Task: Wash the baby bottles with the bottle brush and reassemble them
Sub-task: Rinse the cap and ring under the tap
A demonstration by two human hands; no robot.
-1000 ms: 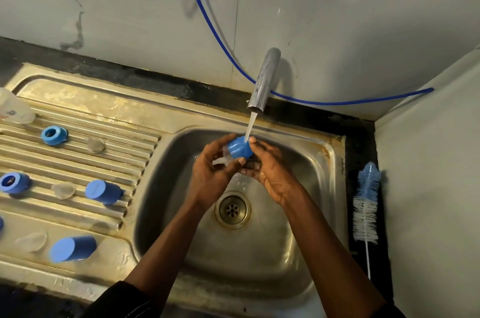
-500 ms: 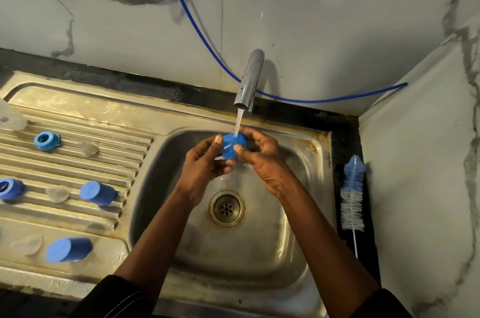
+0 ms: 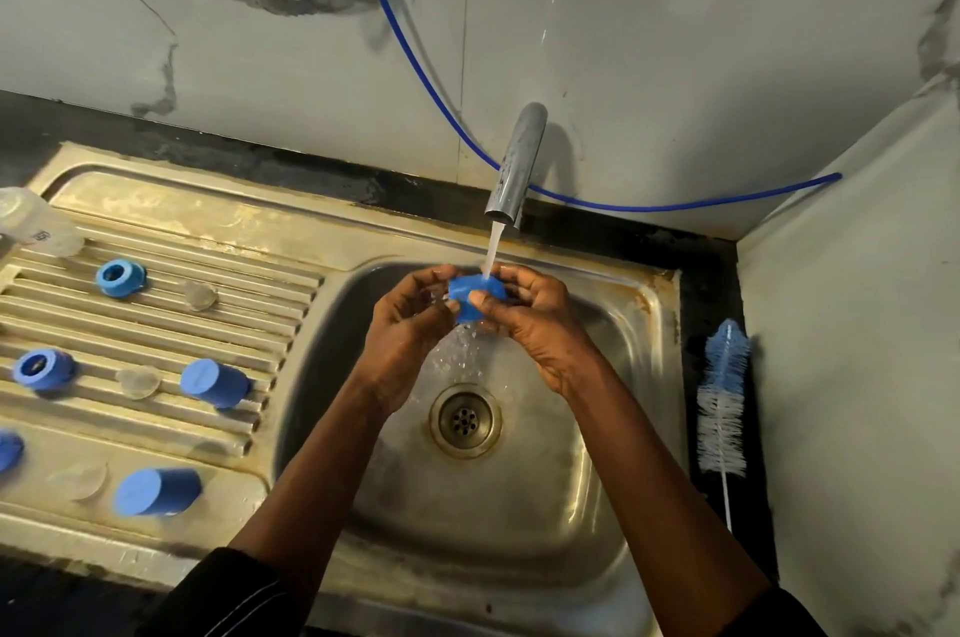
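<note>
Both L hand point(image 3: 408, 324) & R hand point(image 3: 543, 322) grip blue cap point(image 3: 475, 294) under tap point(image 3: 515, 168); brush point(image 3: 722, 407) beside sink point(image 3: 597, 506).

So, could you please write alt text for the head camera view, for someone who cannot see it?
A person's left hand and right hand hold a blue bottle part under the running tap, over a steel sink. Blue caps, blue rings and clear teats lie on the draining board at the left; a bottle brush lies at the right.
</note>
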